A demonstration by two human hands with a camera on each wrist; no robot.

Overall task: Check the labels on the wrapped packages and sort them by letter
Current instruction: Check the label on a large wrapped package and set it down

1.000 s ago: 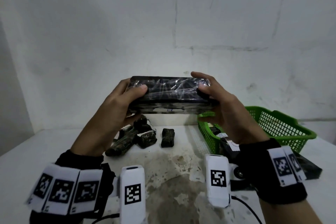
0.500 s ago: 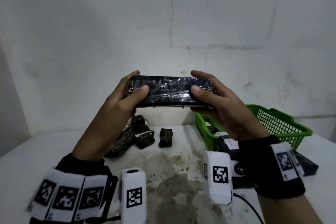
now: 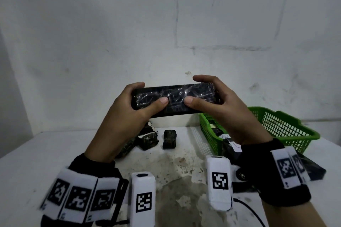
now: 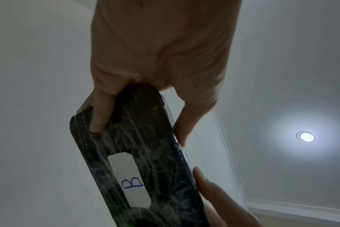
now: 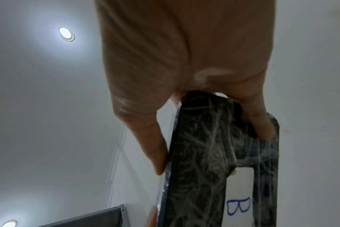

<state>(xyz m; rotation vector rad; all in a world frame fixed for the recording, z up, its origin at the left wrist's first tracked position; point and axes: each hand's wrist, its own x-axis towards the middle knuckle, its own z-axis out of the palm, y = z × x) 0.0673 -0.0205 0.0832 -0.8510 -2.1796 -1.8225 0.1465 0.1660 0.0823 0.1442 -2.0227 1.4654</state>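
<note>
A long flat black package (image 3: 175,100) wrapped in clear film is held up level above the table. My left hand (image 3: 132,108) grips its left end and my right hand (image 3: 217,105) grips its right end, both thumbs on the near face. The wrist views show the underside of the package (image 4: 138,165), where a white label (image 4: 132,179) carries a blue letter B. The same label (image 5: 241,198) shows in the right wrist view on the package (image 5: 200,176). Small dark wrapped packages (image 3: 147,139) lie on the table behind my left hand, one more (image 3: 169,138) beside them.
A green plastic basket (image 3: 273,131) stands at the right on the white table (image 3: 27,156) and holds wrapped packages (image 3: 215,131). A labelled dark package (image 3: 230,145) lies in front of it, and another (image 3: 313,169) lies at the far right. A white wall rises behind.
Both hands have tipped the long package so its broad top face turns towards me, and my thumbs have slid towards its middle. The label side now faces down.
</note>
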